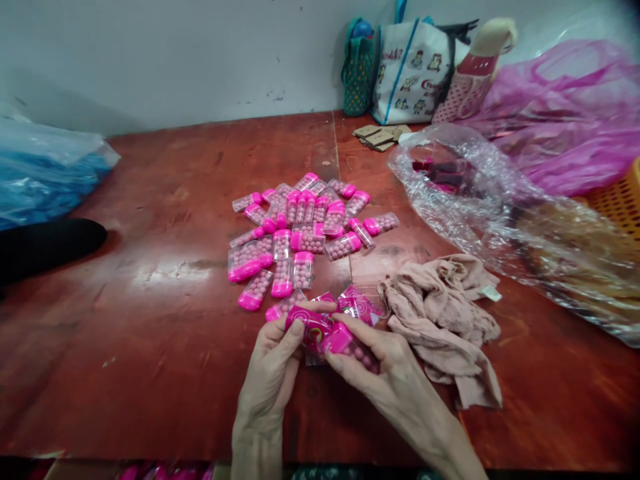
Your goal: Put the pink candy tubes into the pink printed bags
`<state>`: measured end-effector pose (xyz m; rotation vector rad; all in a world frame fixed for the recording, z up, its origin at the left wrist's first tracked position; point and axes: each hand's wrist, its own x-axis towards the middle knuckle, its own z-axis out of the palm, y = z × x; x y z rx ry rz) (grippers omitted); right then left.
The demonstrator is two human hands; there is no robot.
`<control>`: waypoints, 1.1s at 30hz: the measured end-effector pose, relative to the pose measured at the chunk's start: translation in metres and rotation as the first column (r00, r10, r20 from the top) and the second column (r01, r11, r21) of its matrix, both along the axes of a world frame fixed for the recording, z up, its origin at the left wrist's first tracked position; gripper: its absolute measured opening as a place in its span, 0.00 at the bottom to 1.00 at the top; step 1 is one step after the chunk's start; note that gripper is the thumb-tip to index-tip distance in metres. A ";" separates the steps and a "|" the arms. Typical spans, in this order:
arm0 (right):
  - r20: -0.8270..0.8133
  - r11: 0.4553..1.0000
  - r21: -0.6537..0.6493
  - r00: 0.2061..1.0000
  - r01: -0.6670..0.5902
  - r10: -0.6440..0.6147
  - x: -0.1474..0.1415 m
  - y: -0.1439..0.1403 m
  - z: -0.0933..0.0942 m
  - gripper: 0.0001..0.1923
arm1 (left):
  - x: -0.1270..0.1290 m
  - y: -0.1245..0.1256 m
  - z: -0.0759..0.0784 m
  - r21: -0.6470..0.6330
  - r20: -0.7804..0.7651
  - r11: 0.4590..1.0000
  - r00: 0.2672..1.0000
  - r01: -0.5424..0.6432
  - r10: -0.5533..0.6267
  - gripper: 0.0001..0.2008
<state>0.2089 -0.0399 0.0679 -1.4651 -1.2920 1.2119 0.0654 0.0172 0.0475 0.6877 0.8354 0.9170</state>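
Both hands are meeting low over the red table: the left hand is pinching a pink printed wrapper with its fingers clamped on it, while the right hand is gripping a pink-capped vial of beads just beside the wrapper. A heap of like vials is lying farther back on the table, and a crumpled beige cloth is sitting just right of the hands.

Your left side of the surface lies open; ahead the pink containers crowd it, and the cloth blocks right.
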 end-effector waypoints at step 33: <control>0.052 0.933 0.227 0.954 0.278 -0.297 -0.020 0.000 -0.023 0.07 | 0.018 -0.002 0.000 -0.156 0.037 0.967 0.977 -0.203 0.211 0.11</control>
